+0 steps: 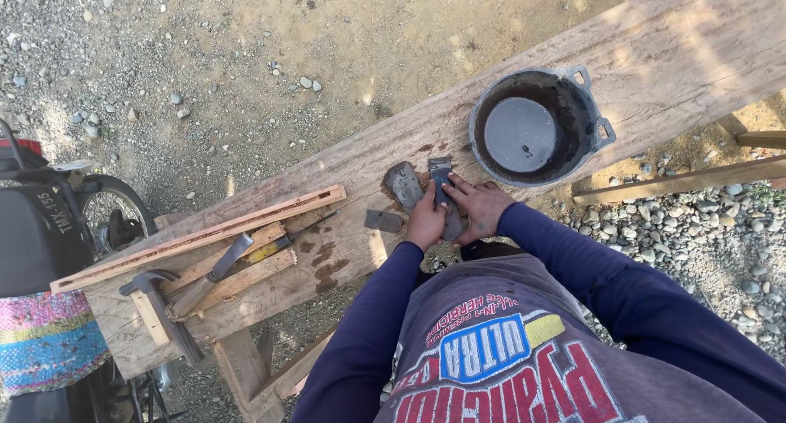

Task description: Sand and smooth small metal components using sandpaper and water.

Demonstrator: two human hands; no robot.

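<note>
Both hands, left [426,221] and right [479,208], are pressed closed on a flat metal blade [443,185] at frame centre, upon a rough plank [655,54]. Grey stone [404,185] lies alongside; round blackened pan [536,128] upper right; hammer [155,304] lower left.

A round black pan [536,128] with a grey lid inside sits near the far edge of the surface [655,54]. Toward the left end lie a long wooden frame [196,236], a claw hammer [160,312] and a yellow-handled chisel [282,241]. A motorcycle [49,226] stands on the gravel ground [205,71] beyond.
</note>
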